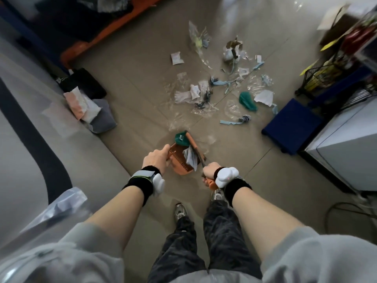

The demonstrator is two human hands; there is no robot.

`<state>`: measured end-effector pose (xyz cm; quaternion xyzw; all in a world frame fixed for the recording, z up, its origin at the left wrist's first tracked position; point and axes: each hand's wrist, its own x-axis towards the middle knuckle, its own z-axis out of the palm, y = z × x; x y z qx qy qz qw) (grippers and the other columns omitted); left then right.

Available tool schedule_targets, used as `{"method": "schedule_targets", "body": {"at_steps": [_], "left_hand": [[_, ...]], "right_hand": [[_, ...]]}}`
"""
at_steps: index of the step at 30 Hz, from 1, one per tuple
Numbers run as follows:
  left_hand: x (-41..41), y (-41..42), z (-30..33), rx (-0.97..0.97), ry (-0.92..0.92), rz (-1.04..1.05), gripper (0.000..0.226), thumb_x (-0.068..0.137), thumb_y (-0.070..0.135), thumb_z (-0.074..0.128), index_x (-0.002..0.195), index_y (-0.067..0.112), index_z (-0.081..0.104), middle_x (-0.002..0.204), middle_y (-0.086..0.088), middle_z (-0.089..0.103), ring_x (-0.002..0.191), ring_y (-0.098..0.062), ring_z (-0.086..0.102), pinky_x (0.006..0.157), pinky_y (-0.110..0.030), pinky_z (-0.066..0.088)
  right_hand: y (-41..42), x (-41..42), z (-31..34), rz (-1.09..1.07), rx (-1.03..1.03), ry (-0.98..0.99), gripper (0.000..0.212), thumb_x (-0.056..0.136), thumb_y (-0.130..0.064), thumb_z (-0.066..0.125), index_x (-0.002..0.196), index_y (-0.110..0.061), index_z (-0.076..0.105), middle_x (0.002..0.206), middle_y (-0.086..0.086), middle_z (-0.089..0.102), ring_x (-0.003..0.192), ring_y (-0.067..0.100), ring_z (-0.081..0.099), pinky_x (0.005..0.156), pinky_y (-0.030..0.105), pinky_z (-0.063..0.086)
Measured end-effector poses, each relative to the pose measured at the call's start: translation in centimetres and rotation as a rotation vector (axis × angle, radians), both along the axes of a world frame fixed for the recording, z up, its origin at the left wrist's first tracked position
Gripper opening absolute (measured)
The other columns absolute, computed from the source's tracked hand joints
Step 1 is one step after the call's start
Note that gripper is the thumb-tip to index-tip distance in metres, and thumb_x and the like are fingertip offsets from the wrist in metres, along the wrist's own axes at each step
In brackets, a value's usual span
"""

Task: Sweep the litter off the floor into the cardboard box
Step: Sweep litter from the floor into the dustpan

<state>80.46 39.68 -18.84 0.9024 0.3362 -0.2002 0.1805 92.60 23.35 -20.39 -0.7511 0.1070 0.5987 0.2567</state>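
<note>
We're gripping an orange dustpan (180, 158) in the left hand (156, 159) and a brush (195, 149) in the right hand (211, 172). Litter (220, 86), paper scraps, blue strips, clear plastic, is lying scattered on the floor (142, 82) ahead; some is sitting in the pan.

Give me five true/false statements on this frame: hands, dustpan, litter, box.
1. The left hand holds the orange dustpan. True.
2. The dustpan is empty. False: crumpled grey-blue scraps lie in it, and a green scrap sits at its far edge.
3. The right hand hangs free, holding nothing. False: its fingers are curled round the orange brush handle.
4. Most of the litter is still on the floor, beyond the dustpan. True.
5. The cardboard box stands between the person's shoes. False: it is at the upper right of the view, blurred, beside a wire rack.
</note>
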Motion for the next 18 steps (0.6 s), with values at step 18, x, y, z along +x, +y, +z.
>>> {"method": "schedule_targets", "body": {"at_steps": [18], "left_hand": [[-4.8,2.1,0.9,0.082,0.099,-0.161,0.031,0.096,0.04,0.045,0.121,0.021,0.044,0.108,-0.014,0.064,0.096,-0.039,0.062,0.072,-0.039,0.044]], "right_hand": [[0.5,1.4,0.1,0.823,-0.114,-0.384,0.024,0.087,-0.012,0.055,0.108,-0.004,0.063,0.108,0.016,0.067,0.088,0.033,0.062,0.07,0.032,0.049]]}}
